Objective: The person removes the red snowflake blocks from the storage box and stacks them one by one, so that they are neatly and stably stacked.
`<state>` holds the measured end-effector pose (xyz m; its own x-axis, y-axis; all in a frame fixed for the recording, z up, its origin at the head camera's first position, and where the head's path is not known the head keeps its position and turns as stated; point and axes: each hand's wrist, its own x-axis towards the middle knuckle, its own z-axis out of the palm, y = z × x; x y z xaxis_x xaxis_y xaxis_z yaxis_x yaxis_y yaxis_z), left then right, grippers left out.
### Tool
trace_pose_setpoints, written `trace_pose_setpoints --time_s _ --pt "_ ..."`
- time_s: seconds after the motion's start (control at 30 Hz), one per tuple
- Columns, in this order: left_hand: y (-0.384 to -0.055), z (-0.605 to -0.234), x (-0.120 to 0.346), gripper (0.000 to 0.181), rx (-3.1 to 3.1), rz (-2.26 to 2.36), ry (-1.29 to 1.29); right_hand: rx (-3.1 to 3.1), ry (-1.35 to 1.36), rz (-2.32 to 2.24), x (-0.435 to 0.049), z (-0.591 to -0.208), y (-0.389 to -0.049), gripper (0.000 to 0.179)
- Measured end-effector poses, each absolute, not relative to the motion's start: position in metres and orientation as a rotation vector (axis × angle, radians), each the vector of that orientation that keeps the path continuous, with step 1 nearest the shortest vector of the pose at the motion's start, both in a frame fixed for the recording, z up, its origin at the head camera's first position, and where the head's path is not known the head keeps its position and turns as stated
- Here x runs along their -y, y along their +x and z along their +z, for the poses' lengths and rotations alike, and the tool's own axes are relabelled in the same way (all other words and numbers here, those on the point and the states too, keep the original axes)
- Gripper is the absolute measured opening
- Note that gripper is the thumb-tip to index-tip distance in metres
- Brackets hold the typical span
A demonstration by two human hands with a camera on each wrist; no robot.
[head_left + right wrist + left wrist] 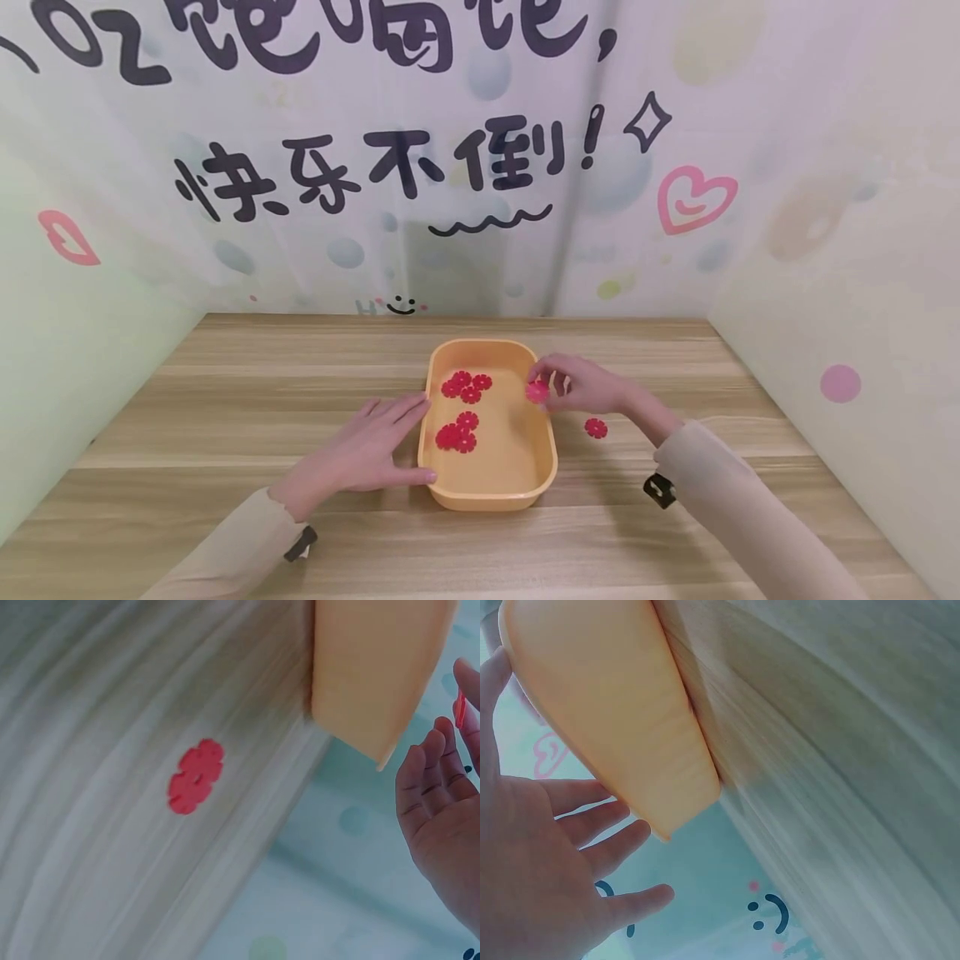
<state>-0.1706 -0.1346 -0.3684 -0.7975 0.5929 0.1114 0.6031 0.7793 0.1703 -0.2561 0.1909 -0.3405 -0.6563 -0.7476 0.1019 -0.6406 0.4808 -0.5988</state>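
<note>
A pale orange plastic tray (517, 467) stands on the wooden table with several red flower-shaped discs (467, 394) lying in two groups along its left side. My left hand (367, 450) rests against the tray's left rim, fingers straight and spread; in the left wrist view its fingertips (641, 829) touch the rim. At the right rim my right hand (581, 385) pinches one flower-shaped disc (537, 392) between thumb and finger. That disc (460, 709) shows edge-on in the right wrist view. Another red disc (596, 428) lies flat on the table below the right hand.
The wooden table (262, 400) meets a printed white curtain (315, 267) at the back, with pale walls at both sides. Each sleeve has a dark strap device, one at the left wrist (302, 543) and one at the right wrist (660, 490).
</note>
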Motion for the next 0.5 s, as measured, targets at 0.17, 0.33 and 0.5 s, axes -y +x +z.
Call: trace_pose_setpoints --time_s 0.17,0.33,0.5 --pt "-0.171 -0.369 0.134 0.092 2.906 -0.303 -0.986 -2.576 -1.163 -0.954 -0.208 -0.347 -0.249 0.035" --pt "-0.171 -0.369 0.134 0.092 2.910 -0.310 -0.983 -2.596 -1.097 -0.985 -0.228 -0.356 -0.241 0.033" --pt "-0.171 -0.371 0.133 0.092 2.920 -0.313 -0.972 -2.591 -1.063 -1.005 -0.248 -0.367 -0.236 0.033"
